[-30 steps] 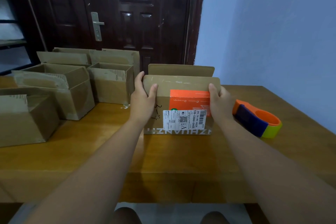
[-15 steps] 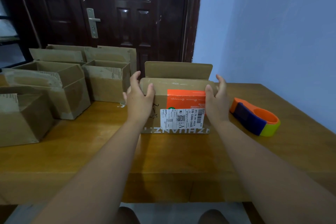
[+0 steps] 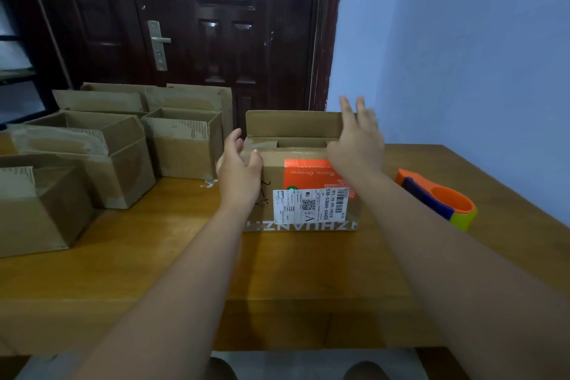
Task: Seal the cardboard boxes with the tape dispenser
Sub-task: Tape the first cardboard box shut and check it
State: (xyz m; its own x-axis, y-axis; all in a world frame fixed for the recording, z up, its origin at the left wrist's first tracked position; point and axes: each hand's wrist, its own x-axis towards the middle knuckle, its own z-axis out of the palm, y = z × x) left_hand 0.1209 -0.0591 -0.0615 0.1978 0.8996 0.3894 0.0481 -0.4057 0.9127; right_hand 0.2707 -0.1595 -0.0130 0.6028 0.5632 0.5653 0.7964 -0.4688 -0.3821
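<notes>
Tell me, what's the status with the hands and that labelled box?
Both open: left hand at left top corner of labelled box, right hand by its far flap. Flap upright, top unsealed. Untouched tape dispenser lies right of box.

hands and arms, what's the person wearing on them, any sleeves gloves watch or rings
Nothing worn shows. The left forearm and right forearm are bare all the way to the bottom edge of the picture, with no sleeve or cuff in sight. The left hand and right hand have no gloves, and no watch, bracelet or ring can be seen.
</notes>
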